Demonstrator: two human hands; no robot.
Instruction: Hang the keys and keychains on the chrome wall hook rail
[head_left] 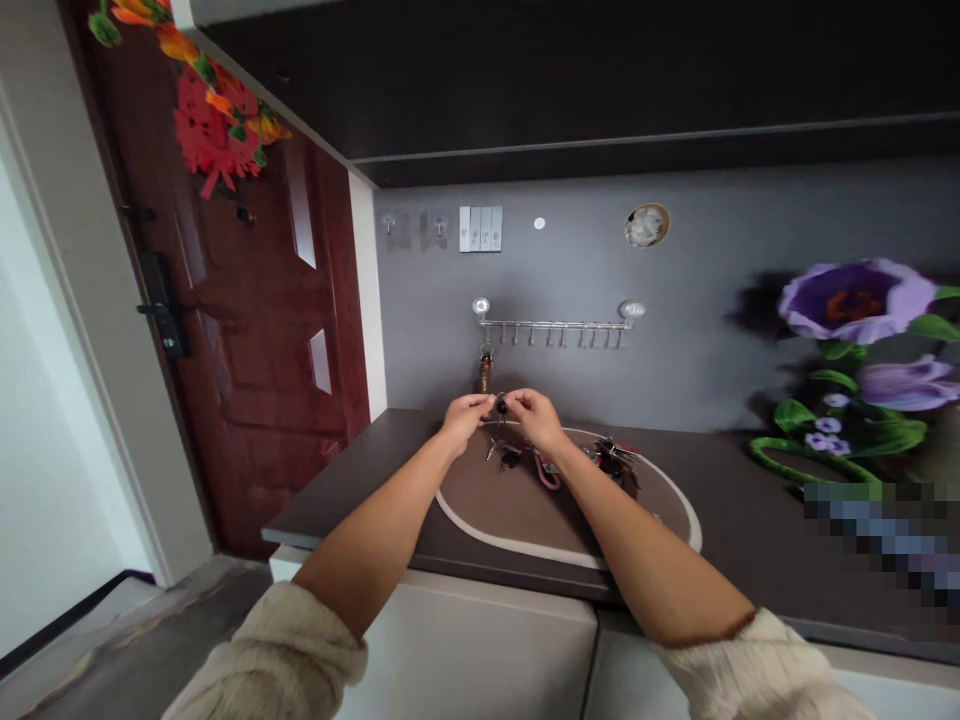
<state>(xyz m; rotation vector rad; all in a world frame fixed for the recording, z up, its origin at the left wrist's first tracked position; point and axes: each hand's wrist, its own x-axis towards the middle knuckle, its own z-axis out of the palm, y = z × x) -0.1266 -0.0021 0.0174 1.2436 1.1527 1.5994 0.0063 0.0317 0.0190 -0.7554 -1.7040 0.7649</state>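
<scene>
My left hand (466,420) and my right hand (535,418) meet over an oval mat, fingertips pinched on opposite sides of a key ring. A small black round piece (502,407) shows between them. Small keys (493,448) and a dark piece (511,459) appear just below the hands; whether they hang from the ring or lie on the mat is unclear. Just above my left hand, a brown key fob (486,372) hangs from the left end of a metal hook rail (555,326). Behind my right wrist are a pink loop (548,474) and a pile of keys (616,462).
The brown mat (517,510) with a pale rim lies on a dark counter (352,475). Purple artificial flowers (855,305) stand at the right. A dark shelf (600,80) overhangs the counter. Light switches (481,229) are on the wall; a red-brown door (255,330) is left.
</scene>
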